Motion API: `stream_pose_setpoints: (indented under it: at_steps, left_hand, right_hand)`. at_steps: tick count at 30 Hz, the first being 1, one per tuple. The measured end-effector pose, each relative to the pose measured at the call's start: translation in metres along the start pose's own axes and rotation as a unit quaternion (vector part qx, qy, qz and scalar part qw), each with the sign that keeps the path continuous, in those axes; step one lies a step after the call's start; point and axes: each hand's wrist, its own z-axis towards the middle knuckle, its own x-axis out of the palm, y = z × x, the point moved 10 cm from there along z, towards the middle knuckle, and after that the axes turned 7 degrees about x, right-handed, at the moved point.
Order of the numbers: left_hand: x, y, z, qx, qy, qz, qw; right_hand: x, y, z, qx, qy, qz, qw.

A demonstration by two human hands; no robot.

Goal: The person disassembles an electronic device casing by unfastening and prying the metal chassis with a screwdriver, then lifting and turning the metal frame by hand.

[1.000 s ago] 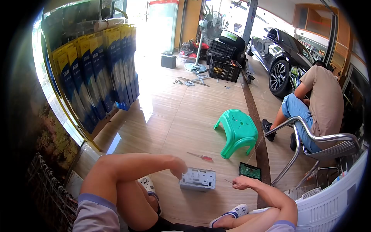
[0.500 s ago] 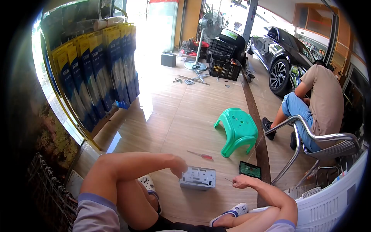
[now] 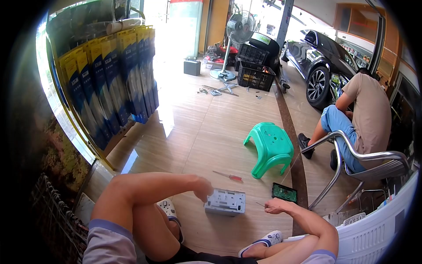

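A grey metal box (image 3: 225, 202) with slots and holes in its top plate rests on the tiled floor between my feet. At its left upper edge is my left hand (image 3: 203, 189), fingers curled down against the casing. Off to the box's right, my right hand (image 3: 278, 206) is closed around a thin tool (image 3: 260, 204); only its slim metal shaft shows, pointing left toward the box without touching it. Just beyond that hand lies a green circuit board (image 3: 284, 192) in a black frame. Behind the box is a screwdriver (image 3: 234, 178) with a red handle.
A green plastic stool (image 3: 270, 147) stands ahead. To the right, a person (image 3: 367, 114) sits on a metal-framed chair (image 3: 373, 158) near a dark car (image 3: 325, 66). A rack of packaged wiper blades (image 3: 110, 83) is at left; a fan (image 3: 240, 28) and black crates (image 3: 255, 75) are farther back.
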Motion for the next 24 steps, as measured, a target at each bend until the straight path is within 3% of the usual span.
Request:
stream_pose_setpoints:
  at_steps: [5, 8, 24]
  left_hand:
    - [-0.01, -0.007, -0.008, 0.011, -0.032, -0.012, 0.999]
    - [-0.003, -0.002, -0.003, -0.003, 0.006, -0.001, 1.0]
    - [-0.002, 0.0, -0.002, -0.006, 0.002, 0.001, 1.0]
  right_hand:
    - [0.002, -0.002, 0.001, 0.002, 0.002, 0.003, 1.0]
    - [0.002, -0.003, 0.002, 0.0, 0.001, 0.003, 1.0]
    - [-0.002, 0.001, -0.002, -0.003, -0.002, 0.003, 1.0]
